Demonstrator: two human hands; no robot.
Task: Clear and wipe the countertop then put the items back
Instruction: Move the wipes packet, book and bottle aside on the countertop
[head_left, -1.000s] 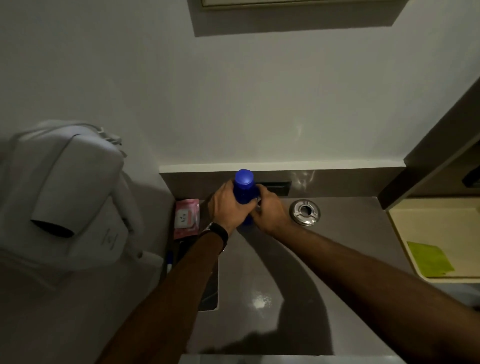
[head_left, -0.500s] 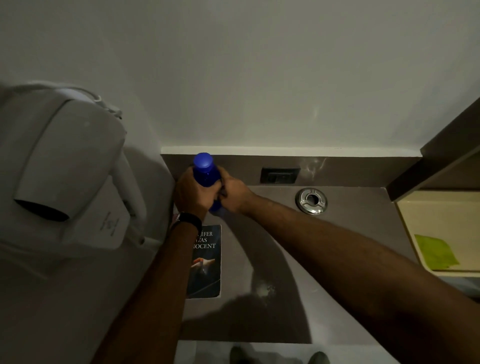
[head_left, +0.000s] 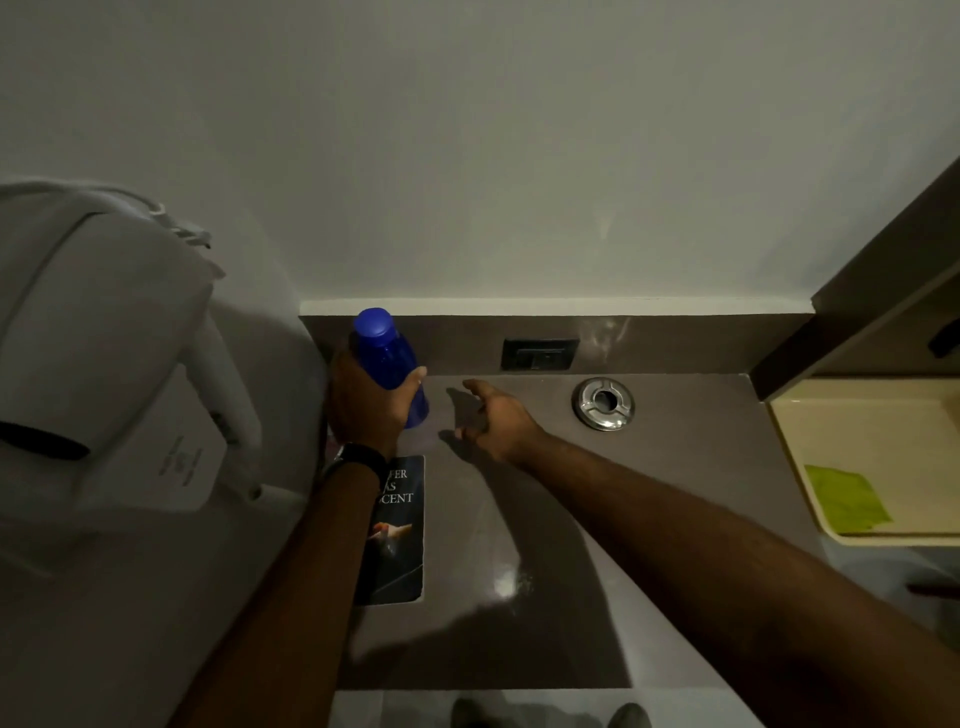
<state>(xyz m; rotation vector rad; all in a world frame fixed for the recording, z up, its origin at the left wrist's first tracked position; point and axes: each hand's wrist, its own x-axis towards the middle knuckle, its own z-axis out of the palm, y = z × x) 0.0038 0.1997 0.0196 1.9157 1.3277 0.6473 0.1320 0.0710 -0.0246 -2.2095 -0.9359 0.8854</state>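
Observation:
A blue bottle (head_left: 387, 356) with a blue cap stands at the back left corner of the brown countertop (head_left: 545, 519). My left hand (head_left: 366, 402) grips its body from the left, fingers curled round it. To the right of the bottle my right hand (head_left: 493, 418) hovers open, fingers spread, clear of it. A dark book (head_left: 397, 530) lies flat along the left edge, partly under my left forearm.
A silver ashtray (head_left: 603, 404) sits at the back right, below a black wall socket (head_left: 539, 354). A white wall-mounted hair dryer (head_left: 104, 353) hangs on the left. At right, a cream shelf (head_left: 852, 415) holds a green cloth (head_left: 844, 499).
Both hands carried the bottle leftward to the corner. My right hand has let go of it and moved away to the right. My left hand still holds it.

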